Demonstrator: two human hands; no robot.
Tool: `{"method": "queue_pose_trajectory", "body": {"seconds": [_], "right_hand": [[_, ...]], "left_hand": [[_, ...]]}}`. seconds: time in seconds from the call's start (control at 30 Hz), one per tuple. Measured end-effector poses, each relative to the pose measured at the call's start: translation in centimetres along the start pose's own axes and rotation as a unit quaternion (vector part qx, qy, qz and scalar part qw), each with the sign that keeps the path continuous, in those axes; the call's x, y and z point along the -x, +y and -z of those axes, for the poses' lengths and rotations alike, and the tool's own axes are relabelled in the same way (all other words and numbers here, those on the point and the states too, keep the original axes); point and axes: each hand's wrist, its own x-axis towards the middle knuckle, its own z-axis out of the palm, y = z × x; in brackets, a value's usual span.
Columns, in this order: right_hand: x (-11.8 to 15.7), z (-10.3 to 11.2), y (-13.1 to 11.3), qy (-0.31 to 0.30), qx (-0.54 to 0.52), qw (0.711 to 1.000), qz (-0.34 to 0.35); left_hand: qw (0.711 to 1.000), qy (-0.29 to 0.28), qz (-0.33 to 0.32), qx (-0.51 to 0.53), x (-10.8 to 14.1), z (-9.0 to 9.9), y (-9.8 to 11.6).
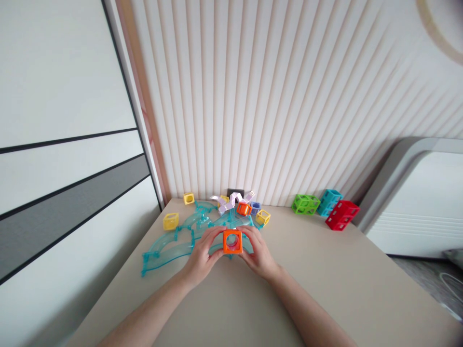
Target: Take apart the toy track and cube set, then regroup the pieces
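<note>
An orange cube block (232, 250) with a round opening faces me, held up between both hands over the table. My left hand (202, 253) grips its left side, thumb below and fingers on top. From the right, my right hand (259, 253) closes on the opposite side in the same way. Behind and left of the hands lie several clear teal track pieces (170, 260), partly hidden by my fingers. Another orange block (243, 208) rests farther back, near a purple block (255, 207) and a yellow block (263, 218).
More yellow blocks (170, 221) stand at the left, and a pale lilac zigzag piece (227, 205) lies at the back. Green (306, 204), teal (329, 202) and red block stacks (342, 215) stand at the right. A ribbed wall (231, 96) borders the table (325, 279).
</note>
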Motion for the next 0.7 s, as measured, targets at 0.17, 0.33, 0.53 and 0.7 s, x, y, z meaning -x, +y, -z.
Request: {"method": "queue_pose_trajectory", "body": {"seconds": [0.17, 0.33, 0.53, 0.7], "right_hand": [[-0.08, -0.06, -0.05, 0.002, 0.005, 1.0, 0.019], [-0.02, -0.21, -0.01, 0.01, 0.005, 1.0, 0.02], [-0.13, -0.08, -0.27, -0.003, 0.009, 1.0, 0.019], [-0.26, -0.1, -0.32, 0.007, 0.014, 1.0, 0.027]], "left_hand": [[1.0, -0.001, -0.02, -0.011, 0.01, 0.05, -0.04], [1.0, 0.005, -0.025, -0.006, 0.29, 0.09, 0.07], [0.997, 0.009, -0.063, -0.04, 0.39, 0.07, -0.42], [0.994, -0.004, -0.081, -0.075, 0.2, -0.03, -0.56]]}}
